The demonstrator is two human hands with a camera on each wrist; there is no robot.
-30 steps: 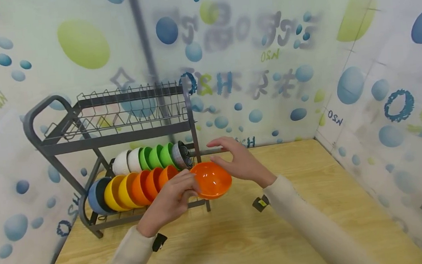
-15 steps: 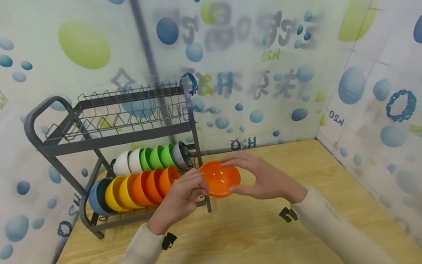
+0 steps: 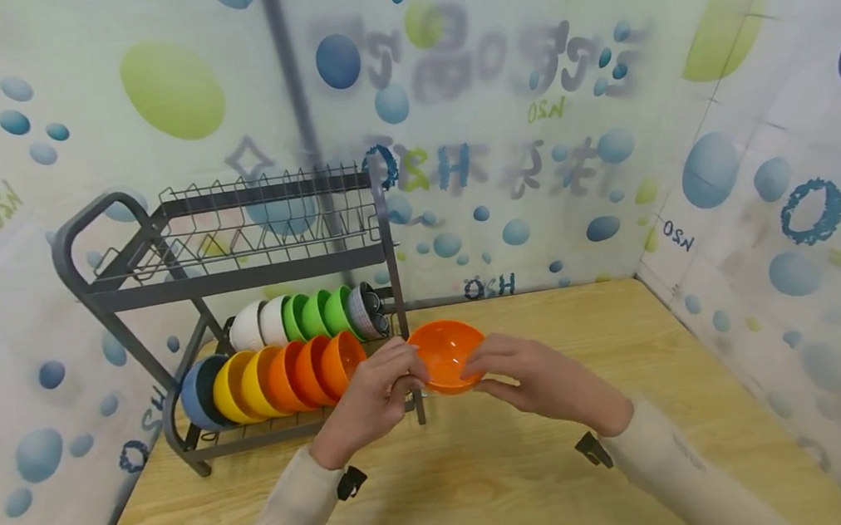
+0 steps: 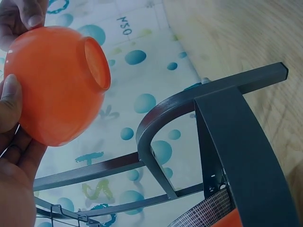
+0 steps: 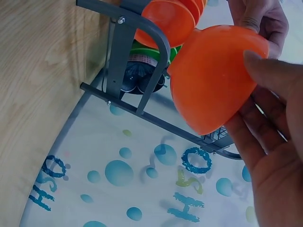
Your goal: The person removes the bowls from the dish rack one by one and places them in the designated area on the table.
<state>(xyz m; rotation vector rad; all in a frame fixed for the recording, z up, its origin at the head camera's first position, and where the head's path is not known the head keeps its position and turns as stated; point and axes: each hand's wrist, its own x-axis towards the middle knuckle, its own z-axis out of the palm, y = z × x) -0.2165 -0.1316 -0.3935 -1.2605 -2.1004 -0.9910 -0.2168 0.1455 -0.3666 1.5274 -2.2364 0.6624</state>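
An orange bowl [image 3: 447, 352] is held up between both hands in front of the rack's right end, its hollow facing the head camera. My left hand [image 3: 373, 392] pinches the rim on the left, fingers inside and thumb outside. On the right side, my right hand [image 3: 531, 378] grips the rim the same way. The left wrist view shows the bowl's round outside [image 4: 57, 87] and foot ring, with the left thumb pressed on the wall. In the right wrist view the right thumb lies on the bowl's outside [image 5: 213, 78].
A dark grey two-tier dish rack [image 3: 242, 278] stands at left on the wooden table [image 3: 499, 472]. Its lower tier holds orange bowls [image 3: 342, 361], yellow bowls [image 3: 232, 387], a blue bowl [image 3: 200, 398], green bowls [image 3: 312, 314], white bowls [image 3: 247, 326] and patterned cups [image 3: 360, 309].
My right hand has come onto the bowl's right rim and taken hold of it. The left hand and bowl have shifted slightly right, away from the rack.
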